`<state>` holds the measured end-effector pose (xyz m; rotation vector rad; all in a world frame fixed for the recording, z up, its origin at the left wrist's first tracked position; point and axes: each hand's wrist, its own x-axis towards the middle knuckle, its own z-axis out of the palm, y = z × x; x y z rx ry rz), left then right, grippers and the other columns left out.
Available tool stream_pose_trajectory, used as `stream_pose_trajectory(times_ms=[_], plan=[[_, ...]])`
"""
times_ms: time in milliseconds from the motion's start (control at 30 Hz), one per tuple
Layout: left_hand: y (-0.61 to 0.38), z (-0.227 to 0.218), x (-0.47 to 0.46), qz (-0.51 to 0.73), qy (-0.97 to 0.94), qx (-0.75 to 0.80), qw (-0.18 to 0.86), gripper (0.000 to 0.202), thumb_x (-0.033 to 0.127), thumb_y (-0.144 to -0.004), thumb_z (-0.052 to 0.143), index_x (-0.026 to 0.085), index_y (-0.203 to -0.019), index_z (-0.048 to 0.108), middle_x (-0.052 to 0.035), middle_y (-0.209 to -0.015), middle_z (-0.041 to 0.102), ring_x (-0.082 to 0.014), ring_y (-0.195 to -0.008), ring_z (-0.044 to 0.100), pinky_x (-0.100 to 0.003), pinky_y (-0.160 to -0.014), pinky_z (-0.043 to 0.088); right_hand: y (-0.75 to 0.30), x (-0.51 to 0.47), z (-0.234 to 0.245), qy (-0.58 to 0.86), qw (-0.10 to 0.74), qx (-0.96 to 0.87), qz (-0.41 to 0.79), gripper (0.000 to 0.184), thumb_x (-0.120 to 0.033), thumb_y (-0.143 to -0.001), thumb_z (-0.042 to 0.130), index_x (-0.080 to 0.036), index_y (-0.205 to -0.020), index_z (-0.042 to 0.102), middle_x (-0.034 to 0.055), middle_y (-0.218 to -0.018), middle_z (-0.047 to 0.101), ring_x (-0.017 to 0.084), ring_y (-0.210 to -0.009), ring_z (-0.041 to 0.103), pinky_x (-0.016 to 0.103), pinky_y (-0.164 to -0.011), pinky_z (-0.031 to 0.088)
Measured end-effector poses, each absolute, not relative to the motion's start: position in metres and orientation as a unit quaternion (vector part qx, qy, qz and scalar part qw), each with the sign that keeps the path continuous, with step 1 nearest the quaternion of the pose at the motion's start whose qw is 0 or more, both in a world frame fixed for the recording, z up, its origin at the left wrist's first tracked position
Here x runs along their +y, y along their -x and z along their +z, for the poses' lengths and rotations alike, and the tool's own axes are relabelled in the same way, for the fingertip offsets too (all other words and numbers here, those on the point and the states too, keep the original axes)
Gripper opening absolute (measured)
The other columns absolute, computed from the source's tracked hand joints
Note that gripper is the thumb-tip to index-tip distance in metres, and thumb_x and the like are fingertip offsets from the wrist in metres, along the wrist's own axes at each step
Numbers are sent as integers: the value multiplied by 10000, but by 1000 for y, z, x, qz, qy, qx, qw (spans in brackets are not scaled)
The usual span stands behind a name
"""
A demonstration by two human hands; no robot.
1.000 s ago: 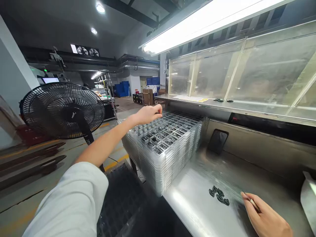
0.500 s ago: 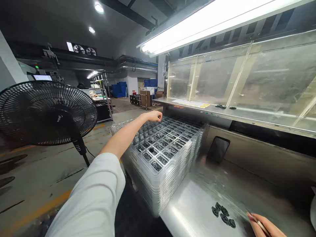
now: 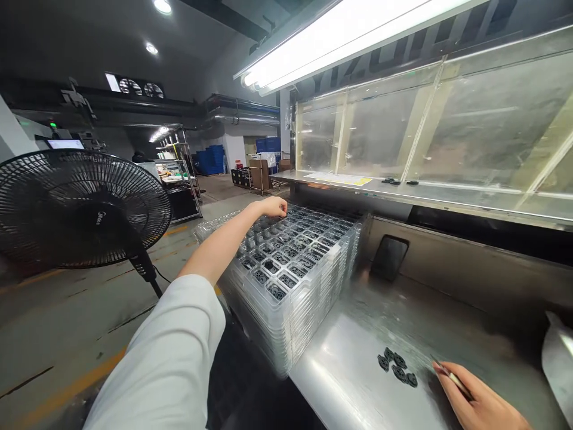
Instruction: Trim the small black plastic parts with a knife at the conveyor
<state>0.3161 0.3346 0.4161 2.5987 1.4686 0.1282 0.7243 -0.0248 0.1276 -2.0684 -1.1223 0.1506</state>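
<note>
My left hand [image 3: 274,206] reaches over the far left part of the top clear plastic tray [image 3: 264,309]. Its fingers are pinched together, with a small dark bit at the fingertips, mostly hidden. Black wheel-patterned parts [image 3: 274,291] fill many of the tray's pockets near me and to the right. On the metal bench, my right hand [image 3: 477,391] is closed around a slim pen-like tool [image 3: 457,383] with a pale handle, its tip pointing left. Just left of that tip lies a small group of loose black parts [image 3: 400,373].
The tray tops a tall stack beside the metal bench [image 3: 340,364]. A dark phone-like slab [image 3: 389,258] leans on the bench's back wall. Above runs a shelf [image 3: 331,178] with papers and black pieces, under a bright tube light. A black fan [image 3: 89,209] stands at left.
The view has shifted slightly. My right hand has come further into view with the tool. My left hand stays pinched and sits lower, closer against the tray.
</note>
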Motion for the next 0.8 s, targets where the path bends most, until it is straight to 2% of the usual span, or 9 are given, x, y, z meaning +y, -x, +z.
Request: stream_pose_trajectory(times_ms=[167,333,467,567,733,800], plan=[[-316,426,313,32,-858,511,29,329,201,-784,592,218,-1083,727,-44,-1029,756,-131,-680,636,-228,-705,500,-711,-29,135,779,370,-506,4,446,-664,-739,486,-330,-822,769,20,-910,793,315,-823,750,397,-661,559],[-318,437,294,24,-858,514,-9,397,168,-718,564,221,-1073,736,-38,-1017,776,-153,-683,659,-242,-718,501,-705,-33,138,744,363,-560,-29,418,-528,-858,436,-277,-884,769,40,-923,790,267,-830,744,338,-684,539],[-324,446,282,60,-862,503,-24,344,194,-792,503,215,-1049,731,-15,-1006,782,-143,-674,663,-228,-673,478,-696,-42,150,734,341,-587,-37,387,-419,-967,413,-246,-980,759,48,-973,783,233,-880,727,297,-729,490],[-340,449,250,118,-885,450,-38,336,254,-866,460,218,-1067,726,-12,-978,781,-155,-729,670,-240,-718,494,-692,-44,153,731,352,-583,-48,358,-362,-990,429,-214,-975,754,57,-947,773,225,-881,714,285,-737,462],[-375,426,126,203,-940,246,-119,349,383,-963,439,273,-1120,731,-31,-1116,751,-215,-993,681,-308,-859,507,-696,-36,140,741,418,-519,-79,275,-335,-940,496,-218,-961,744,66,-981,768,235,-902,692,299,-759,460],[-388,400,74,202,-958,168,-111,349,415,-993,428,278,-1109,727,-53,-1082,739,-228,-997,675,-326,-841,513,-697,-35,135,728,448,-512,-89,276,-335,-952,495,-214,-969,742,66,-988,763,229,-898,684,303,-764,452]])
